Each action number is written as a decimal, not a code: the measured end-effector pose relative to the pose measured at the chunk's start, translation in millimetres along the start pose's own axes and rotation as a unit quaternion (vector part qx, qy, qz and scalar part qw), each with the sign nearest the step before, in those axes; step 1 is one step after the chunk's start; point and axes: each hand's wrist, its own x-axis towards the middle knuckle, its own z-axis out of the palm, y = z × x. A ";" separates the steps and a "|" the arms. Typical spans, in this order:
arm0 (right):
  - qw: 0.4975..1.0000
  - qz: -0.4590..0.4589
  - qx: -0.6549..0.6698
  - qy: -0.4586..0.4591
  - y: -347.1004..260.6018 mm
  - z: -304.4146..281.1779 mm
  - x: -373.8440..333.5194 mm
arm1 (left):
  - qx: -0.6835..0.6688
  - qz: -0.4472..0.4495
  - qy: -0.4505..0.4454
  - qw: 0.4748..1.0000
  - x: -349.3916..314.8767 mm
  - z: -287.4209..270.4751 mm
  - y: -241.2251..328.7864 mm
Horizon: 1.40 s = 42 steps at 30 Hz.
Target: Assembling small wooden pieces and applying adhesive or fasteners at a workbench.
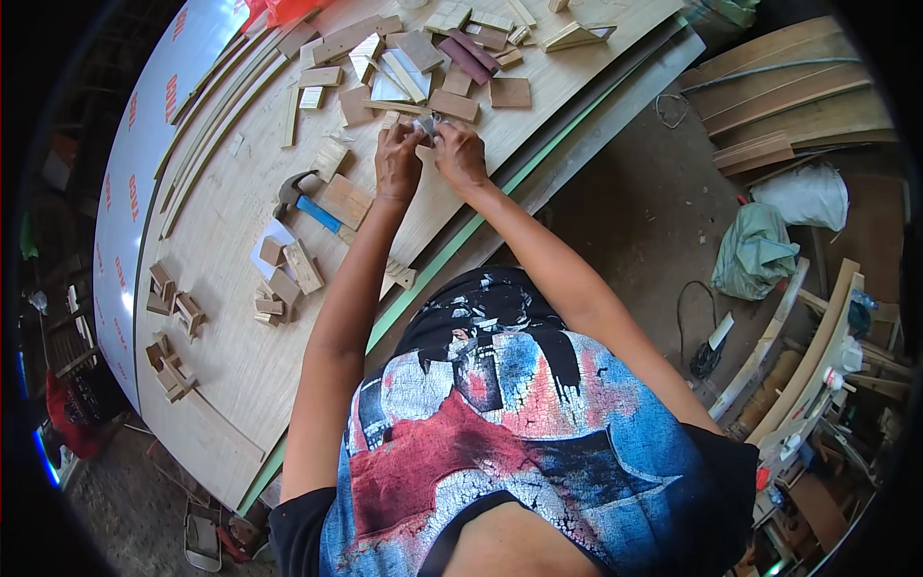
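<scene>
L hand & R hand both pinched a grey bit btwn them, approx. equally near; couldn't tell its long axis, too small.

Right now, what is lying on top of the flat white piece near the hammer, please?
Small wooden blocks overlap the flat white piece; its upper edge shows. The part they cover, and whatever lies beneath it, cannot be seen.

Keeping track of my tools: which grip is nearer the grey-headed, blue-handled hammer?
Left. The left grip is beyond and right of the hammer; the right grip is farther right.
</scene>
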 end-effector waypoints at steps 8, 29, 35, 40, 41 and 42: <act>0.996 -0.069 -0.043 -0.029 -12.5 -12.7 -0.7 | 0.009 0.002 -0.011 1.000 -1.7 -1.3 0.8; 1.000 -0.001 -0.003 -0.026 -2.6 -13.4 2.6 | -0.091 -0.056 -0.011 0.994 2.5 -3.6 -6.1; 0.998 0.026 -0.015 -0.051 -8.9 -27.2 -0.5 | -0.422 -0.306 -0.233 0.821 16.9 -13.3 -42.6; 0.998 0.014 -0.007 -0.062 -2.0 -22.1 -7.5 | -0.195 -0.256 -0.243 0.915 46.7 -18.0 -31.5; 0.998 0.010 -0.002 -0.065 -1.9 -21.9 -7.1 | -0.102 -0.213 -0.228 0.944 49.0 -19.1 -28.9; 0.998 0.012 -0.001 -0.065 -1.9 -21.4 -7.2 | -0.101 -0.213 -0.230 0.944 48.1 -18.9 -26.7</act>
